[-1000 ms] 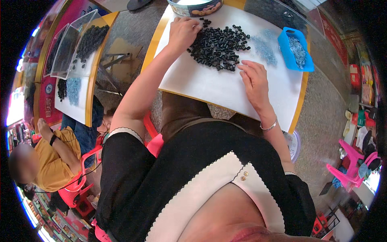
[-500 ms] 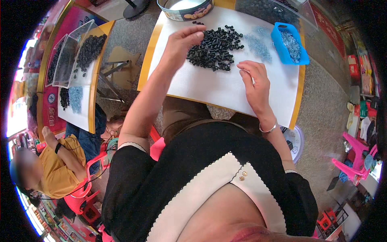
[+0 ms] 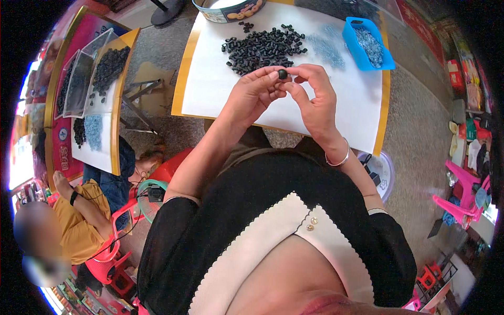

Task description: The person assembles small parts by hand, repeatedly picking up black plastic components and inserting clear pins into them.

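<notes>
While the white table (image 3: pixel 220 94) stretches away with the black pile (image 3: pixel 262 47) far and the blue tray (image 3: pixel 367 44) far right, both hands meet above its near edge: left hand (image 3: pixel 252 94) and right hand (image 3: pixel 315 100) pinch one black bead (image 3: pixel 282 74) between fingertips, its axis unclear, both equally close.

Both hands off the sheet now, up to frame centre; left hand (image 3: pixel 252 94) & right hand (image 3: pixel 315 97) meet, fingertips pinching one small black piece (image 3: pixel 282 74); earlier they lay apart by the pile.
</notes>
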Available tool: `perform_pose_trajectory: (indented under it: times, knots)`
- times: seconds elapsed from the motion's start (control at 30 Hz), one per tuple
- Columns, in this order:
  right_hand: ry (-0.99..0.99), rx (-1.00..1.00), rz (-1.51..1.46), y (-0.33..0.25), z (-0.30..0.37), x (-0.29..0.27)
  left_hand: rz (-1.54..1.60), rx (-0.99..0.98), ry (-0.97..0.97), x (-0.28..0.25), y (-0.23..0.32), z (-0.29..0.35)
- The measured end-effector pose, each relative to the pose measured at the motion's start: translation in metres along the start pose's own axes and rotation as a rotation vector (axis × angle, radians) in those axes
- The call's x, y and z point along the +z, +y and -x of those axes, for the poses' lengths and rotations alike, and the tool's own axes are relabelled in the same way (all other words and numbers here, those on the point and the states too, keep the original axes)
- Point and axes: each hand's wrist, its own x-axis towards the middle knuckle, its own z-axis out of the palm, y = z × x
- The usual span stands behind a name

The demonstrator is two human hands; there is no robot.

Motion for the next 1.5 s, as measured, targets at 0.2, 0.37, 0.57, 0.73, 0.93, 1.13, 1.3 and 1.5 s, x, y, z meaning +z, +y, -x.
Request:
perform_pose_trajectory:
  times: [0.2, 0.37, 0.57, 0.73, 0.93, 1.13, 1.3, 1.5]
  knots:
    - [-0.058, -0.091, 0.204, 0.01, 0.012, -0.016, -0.07, -0.069, 0.017, 0.006, -0.019, 0.006]
    - [-0.135, -0.15, 0.335, 0.017, 0.034, -0.025, -0.205, -0.181, -0.012, -0.009, -0.033, 0.018]
    - [0.065, 0.129, 0.515, 0.07, 0.027, -0.067, -0.209, -0.187, 0.145, -0.008, -0.029, 0.026]
    - [0.047, 0.007, 0.631, 0.102, 0.01, -0.073, -0.135, -0.187, 0.091, -0.008, -0.032, 0.021]
    - [-0.005, 0.223, 0.352, 0.082, 0.006, -0.063, -0.067, -0.171, 0.133, -0.006, -0.029, 0.023]
    - [-0.095, 0.516, -0.355, 0.024, 0.014, -0.039, 0.001, -0.147, 0.085, -0.002, -0.035, 0.012]
    - [-0.094, 0.385, -0.151, 0.014, 0.019, -0.029, -0.002, -0.126, 0.078, 0.008, -0.031, 0.011]
    - [-0.142, 0.195, -0.027, 0.007, 0.016, -0.026, -0.033, -0.1, 0.056, 0.003, -0.03, 0.014]
